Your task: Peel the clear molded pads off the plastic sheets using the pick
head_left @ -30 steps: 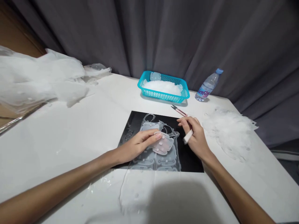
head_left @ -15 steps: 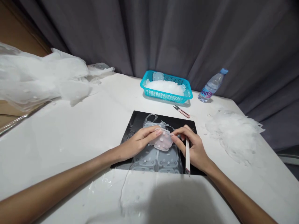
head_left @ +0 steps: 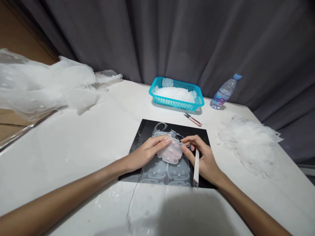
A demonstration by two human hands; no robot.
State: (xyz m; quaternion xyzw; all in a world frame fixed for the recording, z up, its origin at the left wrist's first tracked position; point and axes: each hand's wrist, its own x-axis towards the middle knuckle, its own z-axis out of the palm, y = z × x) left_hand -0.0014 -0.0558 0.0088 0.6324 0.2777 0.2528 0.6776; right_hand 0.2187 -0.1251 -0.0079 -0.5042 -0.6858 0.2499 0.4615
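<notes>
My left hand (head_left: pixel 145 153) and my right hand (head_left: pixel 203 157) both pinch one small translucent silicone pad (head_left: pixel 171 152) with raised nubs, lifted a little over a black mat (head_left: pixel 147 129). Under it lies a clear silicone sheet (head_left: pixel 167 170) moulded with rows of the same pads, running off the mat's near edge toward me. My right hand also has a thin white stick-like tool (head_left: pixel 196 165) tucked under its fingers, pointing toward me. Both hands are closed in a pinch.
A turquoise basket (head_left: pixel 176 102) of translucent pieces stands behind the mat, pink thread snips (head_left: pixel 193 119) in front of it. A water bottle (head_left: pixel 225 91) stands at back right. Translucent scrap lies heaped at right (head_left: pixel 251 144) and far left (head_left: pixel 44 85). Grey curtain behind.
My right hand came in from the right with the white tool and took hold of the pad's right edge. The left hand stayed on the pad. The view shifted slightly.
</notes>
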